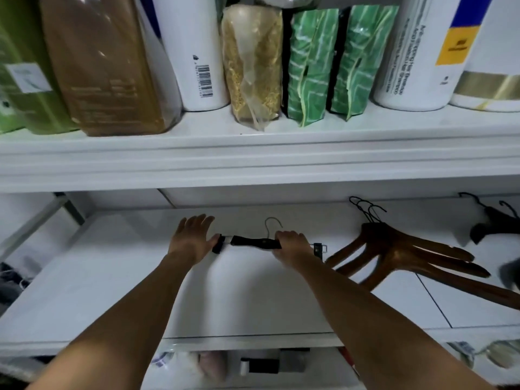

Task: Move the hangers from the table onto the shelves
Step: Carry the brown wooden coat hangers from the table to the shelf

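A black clip hanger [254, 242] lies mid-depth on the white middle shelf [112, 277], its wire hook toward the back. The right hand [292, 246] curls closed over its right part, hiding that stretch; the left hand [194, 237] rests fingers spread, thumb touching the left clip. Toward the shelf's right edge lie stacked brown wooden hangers [399, 254], about three, overlapping. A dark hanger [495, 220] is cut off at the frame's right side. On the upper shelf [253, 153] stand bottles and two green pouches [334, 66].

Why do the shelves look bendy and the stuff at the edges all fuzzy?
Head view: the wide-angle lens bows the upper shelf edge; the green bag and brown wooden hangers at the edges are smeared; the clip hanger between left hand and right hand is sharper; lighting is soft, without glare.
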A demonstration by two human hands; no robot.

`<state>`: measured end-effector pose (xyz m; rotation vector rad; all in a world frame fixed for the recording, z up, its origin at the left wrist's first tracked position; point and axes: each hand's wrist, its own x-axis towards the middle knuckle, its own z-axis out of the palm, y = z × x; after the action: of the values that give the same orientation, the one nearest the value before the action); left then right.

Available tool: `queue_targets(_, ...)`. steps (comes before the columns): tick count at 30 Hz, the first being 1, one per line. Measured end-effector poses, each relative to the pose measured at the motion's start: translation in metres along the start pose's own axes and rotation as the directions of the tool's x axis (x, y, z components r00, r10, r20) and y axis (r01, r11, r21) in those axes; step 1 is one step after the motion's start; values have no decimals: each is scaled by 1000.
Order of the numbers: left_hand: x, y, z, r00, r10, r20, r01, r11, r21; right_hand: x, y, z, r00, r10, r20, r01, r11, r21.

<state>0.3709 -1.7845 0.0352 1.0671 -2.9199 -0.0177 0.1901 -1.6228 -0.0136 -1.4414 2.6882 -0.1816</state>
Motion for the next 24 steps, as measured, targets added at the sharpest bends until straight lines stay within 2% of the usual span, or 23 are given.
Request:
queue_targets(2, 4, 0, 3, 1000, -6, -2, 6, 1000, -10, 10, 3, 7, 1000, -5, -2, 5, 999, -34)
queue_targets(7, 6, -11, 10, 1000, -20, 15, 20, 1000, 18, 30, 6, 15, 995, 11, 96, 2, 991, -133)
queue_targets(14, 4, -23, 11, 998, -66, 17, 66, 997, 29, 38, 8, 22, 998, 50, 44, -40, 978, -202)
queue_targets(24, 4, -8, -2, 998, -53, 28, 53, 999, 11, 23, 16, 20, 998, 53, -22, -55, 996, -73)
